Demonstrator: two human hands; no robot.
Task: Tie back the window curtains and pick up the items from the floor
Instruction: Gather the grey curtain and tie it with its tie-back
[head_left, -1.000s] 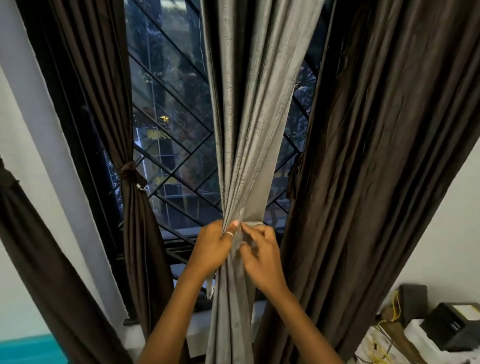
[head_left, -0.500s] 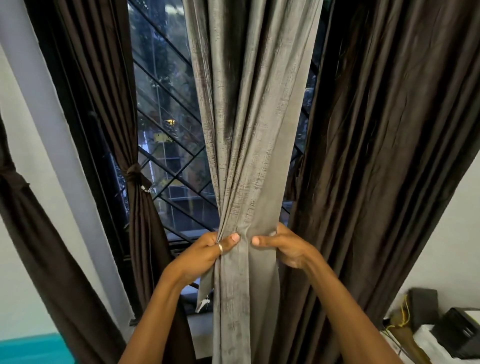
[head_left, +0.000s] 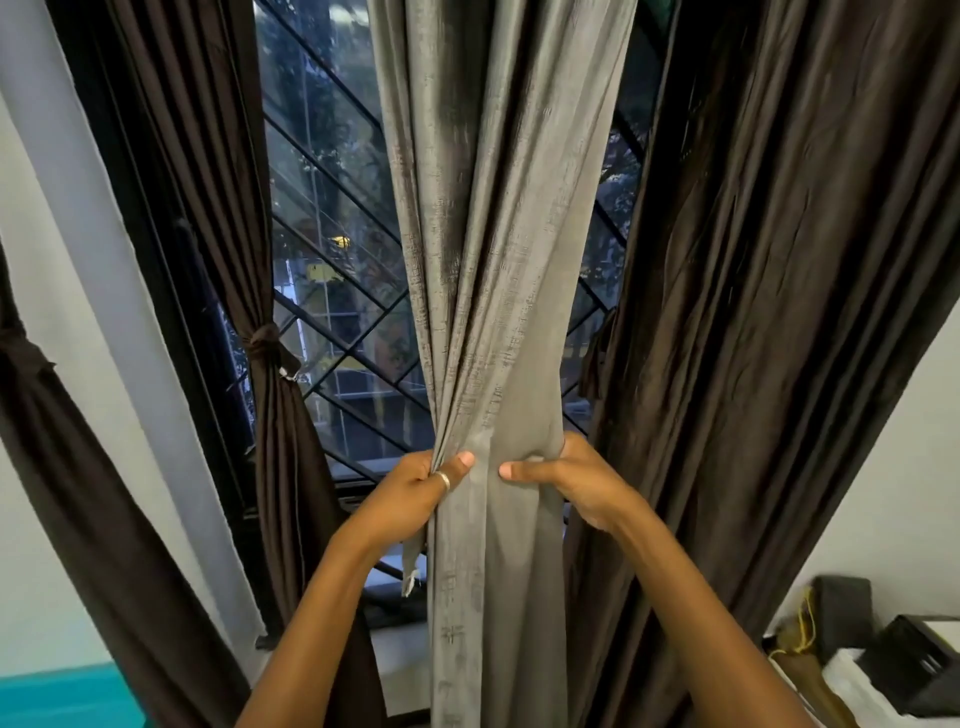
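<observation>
A grey curtain hangs in the middle of the window, gathered into folds at waist height. My left hand grips its left edge, thumb pressed on the front, a ring on one finger. My right hand wraps round the right side of the gathered cloth, thumb pointing left across the front. A thin grey strip dangles below my left hand. A dark brown curtain at the left is tied with a knot. A wide dark brown curtain hangs loose at the right.
Behind the curtains is a window with a black diamond grille. Another dark brown curtain crosses the white wall at far left. A black box, a dark speaker and yellow cords sit at bottom right. A teal surface shows at bottom left.
My hands moved apart from the pinch at the curtain's middle and now hold its two sides. The view has shifted closer to the curtain.
</observation>
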